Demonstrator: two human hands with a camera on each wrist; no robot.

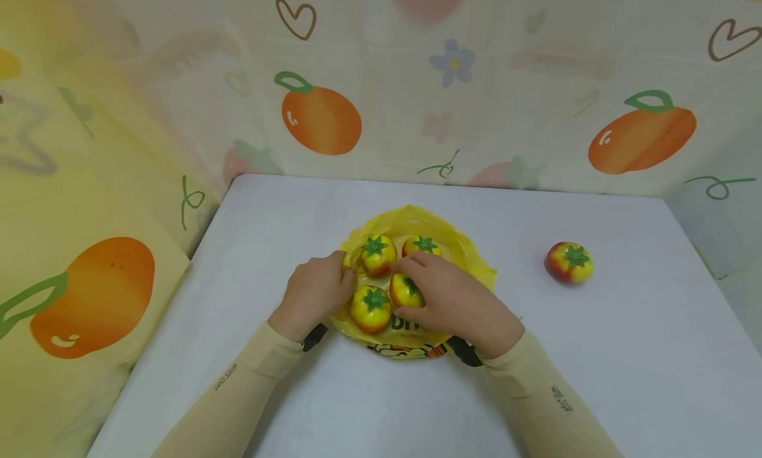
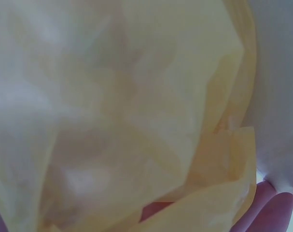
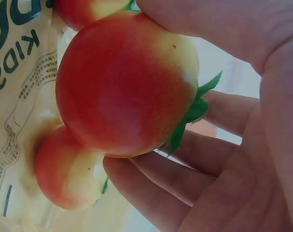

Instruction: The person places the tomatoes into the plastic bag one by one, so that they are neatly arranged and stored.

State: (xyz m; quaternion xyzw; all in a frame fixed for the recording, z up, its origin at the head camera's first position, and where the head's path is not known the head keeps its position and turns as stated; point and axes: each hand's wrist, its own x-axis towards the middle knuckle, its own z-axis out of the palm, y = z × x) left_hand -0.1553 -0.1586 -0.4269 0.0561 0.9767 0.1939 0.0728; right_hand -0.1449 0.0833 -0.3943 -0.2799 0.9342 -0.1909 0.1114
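Observation:
A crinkled yellow plastic bag lies spread open on the table, its rim standing up around several red-and-yellow artificial fruits with green leafy caps. My left hand pinches the bag's left rim; folds of the thin film fill most of the left wrist view and hide much of that hand. Over the bag's right side, my right hand grips one artificial fruit between thumb and fingers. Beside it are a front-left fruit, a back-left fruit and a back-right fruit, partly covered by my right hand.
Another artificial fruit rests on the white table, well right of the bag. Behind the table and along its left side hangs a fruit-patterned cloth. Dark wrist straps sit under the forearms.

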